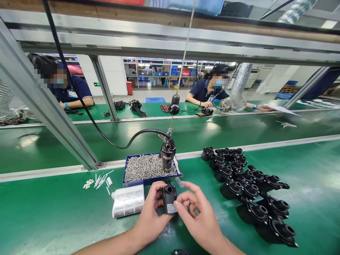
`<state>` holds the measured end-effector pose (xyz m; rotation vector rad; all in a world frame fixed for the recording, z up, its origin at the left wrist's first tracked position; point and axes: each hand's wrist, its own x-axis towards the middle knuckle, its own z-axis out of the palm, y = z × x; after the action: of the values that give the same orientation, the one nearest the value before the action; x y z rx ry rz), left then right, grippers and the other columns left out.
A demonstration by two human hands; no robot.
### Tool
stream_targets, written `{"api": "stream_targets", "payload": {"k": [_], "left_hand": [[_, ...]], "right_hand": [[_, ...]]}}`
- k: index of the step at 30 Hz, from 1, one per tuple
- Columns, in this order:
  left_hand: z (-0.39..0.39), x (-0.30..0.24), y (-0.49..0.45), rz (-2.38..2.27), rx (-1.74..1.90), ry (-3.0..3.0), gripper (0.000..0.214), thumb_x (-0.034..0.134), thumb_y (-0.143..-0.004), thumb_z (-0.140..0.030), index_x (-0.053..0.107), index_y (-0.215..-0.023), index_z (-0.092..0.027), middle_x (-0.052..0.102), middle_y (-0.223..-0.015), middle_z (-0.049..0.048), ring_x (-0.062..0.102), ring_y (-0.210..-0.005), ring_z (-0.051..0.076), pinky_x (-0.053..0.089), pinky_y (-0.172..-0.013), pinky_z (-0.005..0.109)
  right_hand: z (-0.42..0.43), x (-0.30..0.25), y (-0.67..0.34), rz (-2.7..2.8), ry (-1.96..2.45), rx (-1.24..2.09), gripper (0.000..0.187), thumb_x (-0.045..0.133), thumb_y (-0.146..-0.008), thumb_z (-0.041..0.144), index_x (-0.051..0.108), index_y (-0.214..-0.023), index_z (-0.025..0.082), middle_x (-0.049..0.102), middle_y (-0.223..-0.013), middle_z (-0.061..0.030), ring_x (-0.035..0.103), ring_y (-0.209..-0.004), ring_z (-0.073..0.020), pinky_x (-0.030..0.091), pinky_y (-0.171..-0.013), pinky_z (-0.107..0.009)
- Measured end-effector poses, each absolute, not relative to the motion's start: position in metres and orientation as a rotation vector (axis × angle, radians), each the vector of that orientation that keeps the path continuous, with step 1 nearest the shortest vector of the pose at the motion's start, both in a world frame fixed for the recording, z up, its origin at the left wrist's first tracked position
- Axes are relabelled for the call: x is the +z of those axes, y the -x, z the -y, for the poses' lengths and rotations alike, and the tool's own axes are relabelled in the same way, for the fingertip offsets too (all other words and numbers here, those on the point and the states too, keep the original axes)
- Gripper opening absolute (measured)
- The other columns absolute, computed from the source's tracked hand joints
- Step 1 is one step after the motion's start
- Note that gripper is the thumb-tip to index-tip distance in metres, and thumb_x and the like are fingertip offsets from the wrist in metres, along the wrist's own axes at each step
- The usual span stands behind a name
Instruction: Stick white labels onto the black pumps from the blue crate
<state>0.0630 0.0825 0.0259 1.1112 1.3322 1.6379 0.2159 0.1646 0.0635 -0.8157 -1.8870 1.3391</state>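
Observation:
My left hand (152,212) is wrapped round a small black pump (168,194), held upright above the green bench with its round port towards me. A silver-white printed label (171,208) sits low on its front face. The thumb of my right hand (198,212) presses on that label's right edge, with the other fingers curled behind. A second small label (179,182) clings at the raised right index fingertip. Left of my hands lies a sheet or roll of printed labels (128,201). Behind the pump, a blue tray (132,183) holds many metal screws.
An electric screwdriver (168,156) hangs over the tray on a cord. Rows of black pump housings (255,212) stand at the right. Small white rings (88,183) and strips (100,181) lie at the left. Two co-workers sit across the green line, beyond a metal frame post (61,117).

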Motion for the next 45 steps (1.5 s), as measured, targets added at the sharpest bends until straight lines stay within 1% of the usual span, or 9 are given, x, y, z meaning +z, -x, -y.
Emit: {"api": "stream_targets", "payload": {"k": [6, 10, 18, 23, 28, 32, 37, 41, 45], "left_hand": [[-0.081, 0.021, -0.061, -1.307, 1.642, -1.113, 0.057, 0.083, -0.09, -0.033, 0.047, -0.134, -0.029, 0.059, -0.13, 0.0088, 0.065, -0.12, 0.026, 0.06, -0.099, 0.037], [-0.081, 0.011, -0.058, -1.293, 1.641, -1.139, 0.057, 0.082, -0.092, -0.04, 0.048, -0.136, -0.03, 0.056, -0.137, 0.0113, 0.062, -0.128, 0.03, 0.06, -0.101, 0.038], [-0.085, 0.004, -0.06, -1.292, 1.77, -1.007, 0.072, 0.092, -0.08, -0.049, 0.051, -0.134, -0.025, 0.053, -0.14, 0.0153, 0.064, -0.125, 0.033, 0.062, -0.097, 0.038], [-0.082, 0.015, -0.061, -1.307, 1.705, -1.063, 0.065, 0.089, -0.084, -0.038, 0.051, -0.135, -0.027, 0.056, -0.135, 0.0129, 0.066, -0.12, 0.03, 0.063, -0.096, 0.039], [-0.082, 0.012, -0.061, -1.379, 1.702, -1.298, 0.048, 0.076, -0.082, -0.017, 0.061, -0.127, -0.027, 0.054, -0.137, 0.0128, 0.063, -0.124, 0.032, 0.064, -0.092, 0.038], [-0.084, 0.001, -0.054, -1.353, 1.647, -1.572, 0.06, 0.069, -0.079, -0.008, 0.059, -0.134, -0.032, 0.051, -0.143, 0.0133, 0.055, -0.137, 0.036, 0.055, -0.109, 0.051], [-0.083, 0.001, -0.043, -1.181, 1.5, -1.509, 0.089, 0.091, -0.076, -0.034, 0.044, -0.152, -0.031, 0.04, -0.157, 0.0167, 0.036, -0.152, 0.046, 0.033, -0.126, 0.065], [-0.082, 0.01, -0.042, -1.067, 1.495, -1.366, 0.075, 0.076, -0.091, -0.064, 0.046, -0.15, -0.028, 0.059, -0.136, 0.0161, 0.058, -0.127, 0.038, 0.049, -0.109, 0.054], [-0.086, 0.015, -0.042, -0.893, 1.483, -1.347, 0.067, 0.058, -0.097, -0.077, 0.058, -0.137, -0.024, 0.072, -0.106, 0.0123, 0.065, -0.093, 0.026, 0.049, -0.085, 0.037]], "right_hand": [[-0.168, 0.063, -0.215, 2.031, 0.652, 1.127, 0.034, 0.064, -0.101, 0.035, 0.056, -0.132, 0.024, 0.075, -0.082, -0.0005, 0.057, -0.054, -0.0135, 0.039, -0.047, -0.025], [-0.17, 0.062, -0.214, 2.127, 0.535, 0.907, 0.037, 0.063, -0.099, 0.023, 0.054, -0.135, 0.027, 0.077, -0.081, 0.0024, 0.056, -0.05, -0.0123, 0.041, -0.049, -0.026], [-0.181, 0.071, -0.219, 2.241, 0.61, 0.905, 0.043, 0.062, -0.099, 0.029, 0.053, -0.141, 0.021, 0.075, -0.084, 0.0004, 0.059, -0.055, -0.0142, 0.041, -0.053, -0.028], [-0.188, 0.082, -0.221, 2.305, 0.685, 1.146, 0.054, 0.055, -0.101, 0.034, 0.045, -0.152, 0.019, 0.071, -0.08, 0.002, 0.061, -0.061, -0.0167, 0.041, -0.06, -0.03], [-0.177, 0.08, -0.213, 2.468, 0.804, 1.085, 0.081, 0.068, -0.085, 0.032, 0.039, -0.159, 0.017, 0.069, -0.072, 0.0029, 0.064, -0.061, -0.0229, 0.045, -0.066, -0.034], [-0.17, 0.07, -0.206, 2.509, 0.914, 0.911, 0.092, 0.07, -0.082, 0.032, 0.033, -0.164, 0.016, 0.074, -0.075, -0.0019, 0.071, -0.069, -0.0304, 0.046, -0.067, -0.036], [-0.175, 0.059, -0.21, 2.526, 0.837, 0.913, 0.103, 0.071, -0.081, 0.024, 0.022, -0.171, 0.017, 0.071, -0.063, 0.003, 0.069, -0.057, -0.0286, 0.044, -0.058, -0.032], [-0.181, 0.063, -0.224, 2.735, 0.597, 0.776, 0.116, 0.077, -0.074, 0.02, 0.016, -0.173, 0.023, 0.083, -0.091, -0.0041, 0.076, -0.073, -0.0312, 0.053, -0.067, -0.033], [-0.202, 0.082, -0.249, 2.686, 0.799, 0.415, 0.098, 0.059, -0.092, 0.018, 0.007, -0.174, 0.031, 0.083, -0.111, -0.0075, 0.08, -0.092, -0.034, 0.06, -0.076, -0.038]]}}
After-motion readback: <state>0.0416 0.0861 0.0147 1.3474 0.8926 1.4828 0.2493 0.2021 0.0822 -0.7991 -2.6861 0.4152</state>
